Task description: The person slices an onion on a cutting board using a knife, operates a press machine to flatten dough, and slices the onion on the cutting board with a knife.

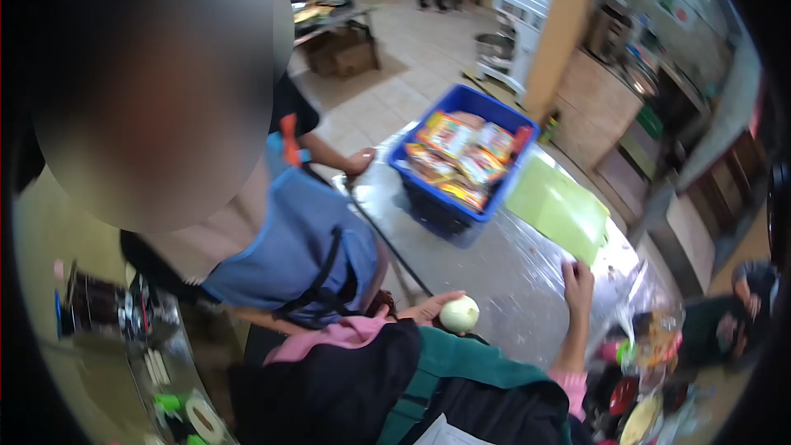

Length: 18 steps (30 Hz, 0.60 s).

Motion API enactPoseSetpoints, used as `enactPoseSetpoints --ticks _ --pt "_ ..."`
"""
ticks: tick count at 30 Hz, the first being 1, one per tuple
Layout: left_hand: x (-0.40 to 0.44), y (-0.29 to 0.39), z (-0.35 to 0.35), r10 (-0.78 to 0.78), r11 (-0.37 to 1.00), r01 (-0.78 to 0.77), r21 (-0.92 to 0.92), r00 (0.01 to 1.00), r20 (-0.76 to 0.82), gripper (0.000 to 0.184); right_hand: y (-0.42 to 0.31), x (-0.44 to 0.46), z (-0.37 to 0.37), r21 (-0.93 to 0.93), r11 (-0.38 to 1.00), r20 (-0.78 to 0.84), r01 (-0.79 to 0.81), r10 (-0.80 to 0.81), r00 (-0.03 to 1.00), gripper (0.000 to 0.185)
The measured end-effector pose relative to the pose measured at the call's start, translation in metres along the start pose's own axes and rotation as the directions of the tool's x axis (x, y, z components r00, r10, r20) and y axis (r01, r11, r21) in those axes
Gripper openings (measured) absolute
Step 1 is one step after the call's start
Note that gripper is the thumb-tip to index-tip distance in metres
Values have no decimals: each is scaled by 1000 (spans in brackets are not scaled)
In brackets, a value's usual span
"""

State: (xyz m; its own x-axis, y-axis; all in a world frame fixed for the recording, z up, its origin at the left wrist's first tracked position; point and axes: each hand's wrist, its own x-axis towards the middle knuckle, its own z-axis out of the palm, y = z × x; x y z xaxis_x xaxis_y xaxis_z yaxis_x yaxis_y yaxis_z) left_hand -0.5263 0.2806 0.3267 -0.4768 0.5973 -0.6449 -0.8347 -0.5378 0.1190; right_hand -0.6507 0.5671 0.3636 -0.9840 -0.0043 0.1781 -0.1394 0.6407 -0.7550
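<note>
My left hand [428, 308] is closed around a pale, round peeled onion [458, 314], low over the near edge of the metal table [519, 288]. My right hand [578, 278] is raised over the table's right side, its fingers curled in. Whatever it may hold is hidden or too small to make out. Just beyond that hand lies a light green cutting board [559, 206]. A blue bin [470, 156] full of colourful packets [461, 148] stands at the far end of the table.
At my left a person in a blue apron [305, 239] stands close, one hand [360, 161] at the table edge. Plastic bags and bowls [647, 363] crowd the right side. Beyond are a stacked white chair [515, 33], a pillar and a counter [593, 95].
</note>
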Motion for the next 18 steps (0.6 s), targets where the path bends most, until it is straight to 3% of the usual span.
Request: enactPoseSetpoints --ticks 1,3,5,6,8,11,13,14,16,17,18 --pt "3 -3 1 19 997 -19 -74 1000 -6 44 -7 19 -4 18 999 12 34 -34 999 26" --pt "12 -3 -8 -30 989 51 -138 988 150 43 -6 60 -1 152 987 67 56 -67 996 24" --pt "16 -9 -10 34 977 -21 -212 998 59 44 -16 99 8 127 980 90 157 -169 982 21" --pt "15 -8 -9 28 967 -9 -256 997 71 46 -18 120 15 56 981 142 187 -193 971 18" --pt "19 -4 -18 42 968 -22 -249 996 78 47 -23 158 37 94 970 204 226 -241 949 17" --pt "19 9 -20 102 969 -93 -230 994 25 49 -20 214 82 8 973 275 230 -224 935 15" --pt "21 24 -26 94 960 -83 -268 995 32 49 -14 254 118 -175 880 258 441 -391 883 16" --pt "26 28 -36 102 960 -87 -265 994 43 49 -13 272 135 -181 883 255 433 -383 888 16" --pt "20 40 -31 54 941 -60 -333 998 -26 48 -17 297 165 -331 736 351 591 -486 801 18" --pt "18 46 -30 28 934 -47 -353 998 -59 47 -18 303 179 -340 745 351 575 -466 812 18" --pt "22 50 -40 9 931 -20 -364 999 -32 48 -21 308 191 -484 599 442 638 -461 769 19"
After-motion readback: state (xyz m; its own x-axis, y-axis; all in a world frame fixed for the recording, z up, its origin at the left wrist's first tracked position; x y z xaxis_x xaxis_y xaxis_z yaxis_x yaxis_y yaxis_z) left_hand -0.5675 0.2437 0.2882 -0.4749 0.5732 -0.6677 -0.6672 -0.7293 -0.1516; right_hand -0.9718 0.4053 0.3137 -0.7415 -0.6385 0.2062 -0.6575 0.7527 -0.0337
